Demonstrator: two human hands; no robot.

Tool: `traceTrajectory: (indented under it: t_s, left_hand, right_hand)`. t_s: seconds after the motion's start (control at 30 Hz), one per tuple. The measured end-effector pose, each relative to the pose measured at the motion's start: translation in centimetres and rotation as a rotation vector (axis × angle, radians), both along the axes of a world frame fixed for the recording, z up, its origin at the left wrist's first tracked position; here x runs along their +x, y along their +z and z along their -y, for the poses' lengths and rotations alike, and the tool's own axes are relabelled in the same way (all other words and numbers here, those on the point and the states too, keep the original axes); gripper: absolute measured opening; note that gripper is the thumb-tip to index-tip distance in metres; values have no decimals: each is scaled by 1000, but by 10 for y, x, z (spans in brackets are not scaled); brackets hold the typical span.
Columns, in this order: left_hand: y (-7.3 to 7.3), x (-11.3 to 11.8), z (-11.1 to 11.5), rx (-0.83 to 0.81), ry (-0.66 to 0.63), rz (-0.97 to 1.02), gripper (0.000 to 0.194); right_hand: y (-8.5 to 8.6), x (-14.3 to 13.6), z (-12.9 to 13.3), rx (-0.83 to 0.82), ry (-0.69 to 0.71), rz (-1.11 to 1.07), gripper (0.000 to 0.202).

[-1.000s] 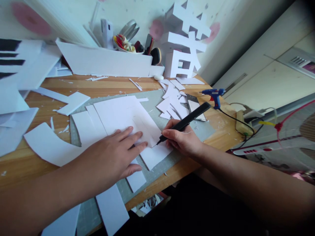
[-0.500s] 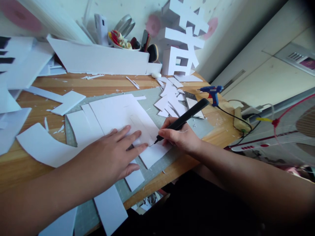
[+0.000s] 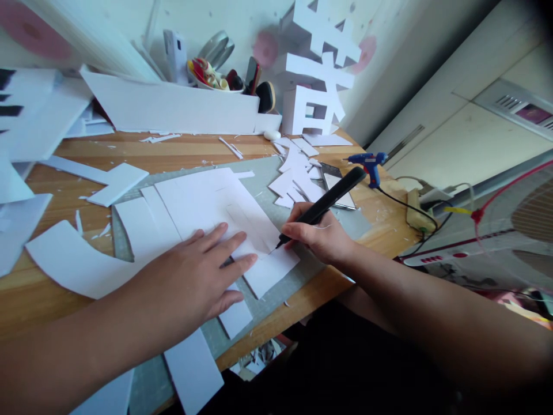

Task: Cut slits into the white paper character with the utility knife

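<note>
My left hand [image 3: 211, 268] lies with fingers spread on a white foam-board sheet [image 3: 203, 199]. Thin outlines run across the sheet near its middle. Pinched in my right hand [image 3: 317, 233] is a black pen-shaped tool [image 3: 332, 196] with a long, thin tip. That tip meets the sheet just right of my left fingertips, at the end of a fine line. Beneath the sheet is a grey-green cutting mat [image 3: 263, 173]. Narrow white pieces [image 3: 235, 317] stick out below my left hand.
A blue glue gun [image 3: 369, 164] stands at the right, its cord running to a power strip [image 3: 417, 213]. White board scraps [image 3: 296, 173] are heaped behind the tool. At the back stand a white three-dimensional character [image 3: 315, 106] and a long white box [image 3: 177, 106].
My right hand has moved the tool tip slightly right and away from me along the sheet. My left hand stays in place on the sheet, and the view has shifted slightly.
</note>
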State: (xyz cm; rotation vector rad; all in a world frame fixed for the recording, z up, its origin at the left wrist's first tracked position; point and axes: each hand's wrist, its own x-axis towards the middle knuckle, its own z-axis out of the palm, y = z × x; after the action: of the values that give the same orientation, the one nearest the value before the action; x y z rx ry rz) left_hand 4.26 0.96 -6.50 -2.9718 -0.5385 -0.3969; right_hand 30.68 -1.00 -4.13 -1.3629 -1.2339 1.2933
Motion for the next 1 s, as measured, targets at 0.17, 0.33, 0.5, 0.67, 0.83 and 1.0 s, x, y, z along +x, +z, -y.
traceTrajectory:
  t_s: [0.17, 0.33, 0.5, 0.67, 0.83, 1.0]
  left_hand:
    - [1, 1, 0, -1, -3, -9, 40]
    - [4, 3, 1, -19, -6, -20, 46]
    - [6, 4, 2, -65, 16, -36, 45]
    - [7, 5, 3, -65, 23, -29, 48]
    - [7, 5, 4, -30, 15, -26, 52]
    - [5, 4, 4, -15, 16, -18, 53]
  right_hand:
    - [-6, -3, 3, 74, -64, -127, 38]
    - [-5, -8, 9, 147, -45, -63, 46]
    - [1, -11, 18, 194, -24, -50, 37]
    - [5, -14, 24, 291, -24, 55, 25]
    - [9, -18, 29, 432, 25, 199, 17]
    - [8, -19, 33, 453, 73, 279, 19]
